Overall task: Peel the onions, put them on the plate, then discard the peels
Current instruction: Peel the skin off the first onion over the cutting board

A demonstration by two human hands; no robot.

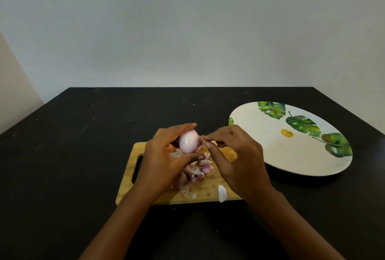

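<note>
My left hand [164, 159] grips a pale pink, mostly peeled onion [188, 141] above the wooden cutting board [208, 194]. My right hand [235, 155] pinches a strip of peel [205, 138] at the onion's right side. A pile of loose pink and white peels [199, 169] lies on the board under my hands, and one white piece [222, 193] sits near the board's front edge. The white plate [270, 147] with green leaf prints stands to the right and holds no onions.
The board and plate sit on a black table [73, 155]. A plain pale wall rises behind the table's far edge. The board's handle slot [136, 169] faces left.
</note>
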